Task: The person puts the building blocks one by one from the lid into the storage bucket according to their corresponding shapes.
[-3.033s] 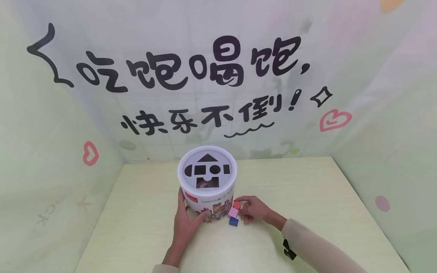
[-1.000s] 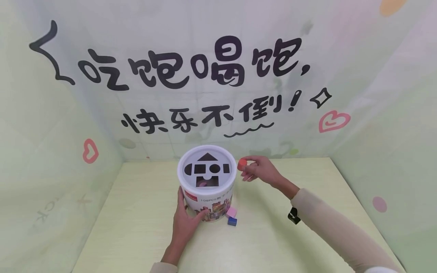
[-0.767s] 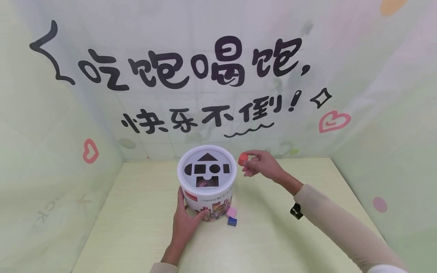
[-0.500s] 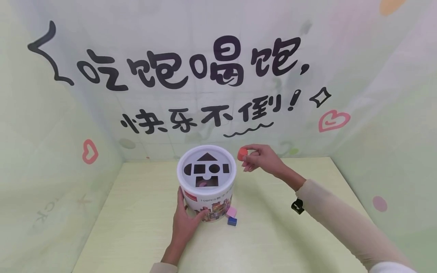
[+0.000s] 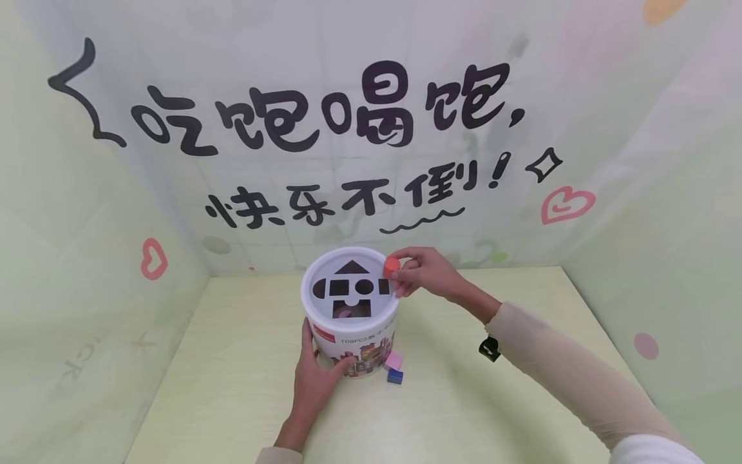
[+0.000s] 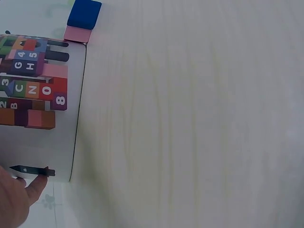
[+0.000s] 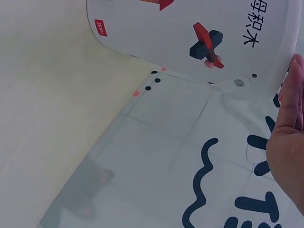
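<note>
A white shape-sorter bucket (image 5: 324, 322) stands upright on the table, its lid cut with several shaped holes. My left hand (image 5: 313, 380) holds its left side, thumb across the printed front; in the left wrist view part of this hand (image 6: 19, 197) touches the bucket's wall. My right hand (image 5: 426, 270) pinches a red cylinder block (image 5: 391, 267) over the lid's right rim, right of the round hole. Beside the bucket's lower right lie a pink block (image 5: 393, 360) and a blue block (image 5: 395, 376). In the right wrist view, the right hand (image 7: 289, 123) hides the cylinder.
The pale wooden table (image 5: 243, 361) meets a printed curtain (image 5: 278, 51) behind the bucket, with more curtain at both sides. A black device (image 5: 489, 348) is on the right wrist. Something pink shows inside the bucket through the lower hole.
My right hand picked up the red cylinder from beside the pink block, raised it right of the bucket, then moved it left over the lid's rim. My left hand stayed on the bucket.
</note>
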The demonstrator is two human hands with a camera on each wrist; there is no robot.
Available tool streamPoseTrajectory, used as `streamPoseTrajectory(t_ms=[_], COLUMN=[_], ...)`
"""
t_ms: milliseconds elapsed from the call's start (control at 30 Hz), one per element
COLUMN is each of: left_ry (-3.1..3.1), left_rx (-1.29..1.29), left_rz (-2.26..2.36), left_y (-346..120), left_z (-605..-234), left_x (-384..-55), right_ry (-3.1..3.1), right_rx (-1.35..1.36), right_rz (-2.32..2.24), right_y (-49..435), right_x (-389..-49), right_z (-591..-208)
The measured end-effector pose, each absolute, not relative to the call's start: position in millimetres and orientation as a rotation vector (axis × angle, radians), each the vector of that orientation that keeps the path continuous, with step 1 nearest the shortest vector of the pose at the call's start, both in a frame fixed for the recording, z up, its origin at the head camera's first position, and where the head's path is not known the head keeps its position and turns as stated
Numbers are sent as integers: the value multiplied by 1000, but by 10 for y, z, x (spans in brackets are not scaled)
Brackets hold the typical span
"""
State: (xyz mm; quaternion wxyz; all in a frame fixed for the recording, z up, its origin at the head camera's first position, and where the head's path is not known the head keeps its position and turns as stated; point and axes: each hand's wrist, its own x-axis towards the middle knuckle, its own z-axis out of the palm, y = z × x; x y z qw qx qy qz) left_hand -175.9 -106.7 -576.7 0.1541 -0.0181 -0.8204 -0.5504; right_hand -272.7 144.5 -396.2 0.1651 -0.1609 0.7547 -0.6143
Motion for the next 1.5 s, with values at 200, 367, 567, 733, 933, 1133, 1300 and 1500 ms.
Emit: streamPoseTrajectory(t_ms=[200,367,567,733,933,1133,1300,1500], left_ry=[-2351,-2349,-2363,-2375,-2362,-2364,-2361,-2374], left_rx=[-55,-57,-54,-52,-67,-66,-56,-27], left_rz=[-1579,-1580,-1571,-1556,-1552,-1555,-1553,-1567], left_y=[-1072,-1064,-1061,-1062,-1078,-1077,-1076,-1068], left_z=[-5760,-5743,-5753,-5759,-5764,-5765,-5765,-5777], left_x=[-1755,-1761,-1764,-1770,-1771,-1772,-1765,-1755], right_ry=[2148,2169,2167,2162,2151,2155,2189,2171], right_rx=[-520,-547,-549,-536,-553,-550,-553,-502], right_rz=[-1670,-1609,-1561,-1560,-1555,-1551,-1574,-1654], right_y=[1280,1158,1067,1052,1037,1027,1071,1233], right_x=[-2719,-2702,-2683,-2677,-2692,-2694,-2692,-2703], right_z=[-3952,-3914,-3872,-3865,-3887,-3888,-3912,-3967])
